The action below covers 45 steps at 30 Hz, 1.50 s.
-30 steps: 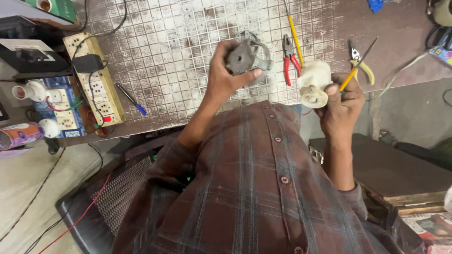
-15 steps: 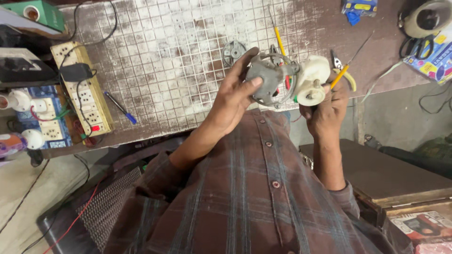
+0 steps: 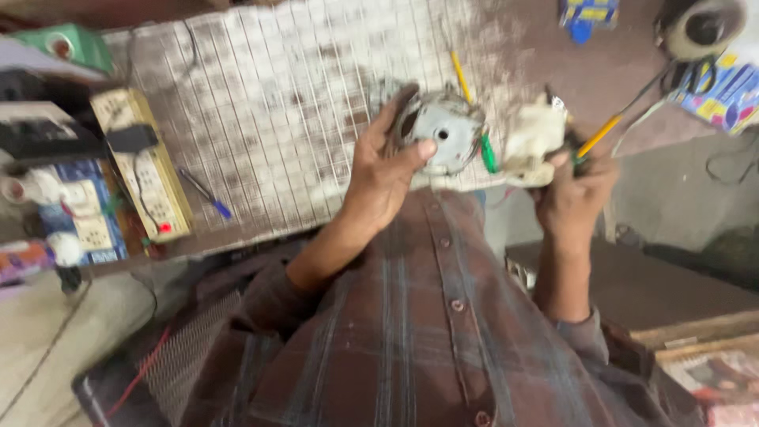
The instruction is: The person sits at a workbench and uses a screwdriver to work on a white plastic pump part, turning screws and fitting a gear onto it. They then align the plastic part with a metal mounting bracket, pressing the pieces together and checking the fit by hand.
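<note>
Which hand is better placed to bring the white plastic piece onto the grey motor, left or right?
Right, probably. The right hand already grips the white plastic piece close beside the grey motor, while the left hand is wrapped around the motor, steadying it.

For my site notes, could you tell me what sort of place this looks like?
Probably a small electrical repair bench. The left hand holds a grey motor, the right hand a cream plastic part, over a worn gridded mat beside a power strip.
</note>
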Each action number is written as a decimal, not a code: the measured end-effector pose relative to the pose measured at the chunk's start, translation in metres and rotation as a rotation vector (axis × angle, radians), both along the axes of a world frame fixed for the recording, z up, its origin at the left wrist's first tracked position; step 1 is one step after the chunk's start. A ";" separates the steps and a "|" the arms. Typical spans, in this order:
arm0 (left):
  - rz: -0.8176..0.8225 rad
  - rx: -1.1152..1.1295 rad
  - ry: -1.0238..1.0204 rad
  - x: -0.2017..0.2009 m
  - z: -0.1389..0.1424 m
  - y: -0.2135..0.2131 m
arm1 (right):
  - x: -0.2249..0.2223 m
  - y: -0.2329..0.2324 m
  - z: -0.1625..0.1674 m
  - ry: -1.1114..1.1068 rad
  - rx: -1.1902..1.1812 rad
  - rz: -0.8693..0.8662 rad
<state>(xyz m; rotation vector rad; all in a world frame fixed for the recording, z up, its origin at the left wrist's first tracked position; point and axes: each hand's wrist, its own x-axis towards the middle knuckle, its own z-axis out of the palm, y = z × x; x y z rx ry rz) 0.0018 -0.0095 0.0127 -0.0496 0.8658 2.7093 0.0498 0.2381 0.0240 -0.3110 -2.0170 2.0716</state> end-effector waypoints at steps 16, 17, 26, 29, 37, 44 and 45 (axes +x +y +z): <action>0.025 0.076 -0.045 -0.002 -0.005 0.007 | -0.007 -0.026 -0.002 -0.041 -0.244 0.083; 0.053 0.075 -0.075 -0.003 -0.008 0.006 | -0.007 -0.027 -0.003 -0.032 -0.212 0.092; 0.047 -0.053 -0.080 -0.012 -0.023 -0.016 | 0.000 -0.020 0.000 0.089 -0.137 0.069; -0.050 -0.130 -0.094 -0.013 -0.018 -0.024 | 0.002 -0.019 0.008 0.102 -0.005 0.119; -0.150 -0.214 0.078 -0.012 -0.018 -0.027 | -0.001 -0.020 0.015 0.054 0.125 0.127; -0.051 -0.393 0.185 -0.012 -0.025 -0.026 | 0.001 -0.019 0.019 0.095 0.124 0.115; -0.055 -0.408 0.166 -0.011 -0.026 -0.025 | 0.001 -0.018 0.017 0.105 0.127 0.123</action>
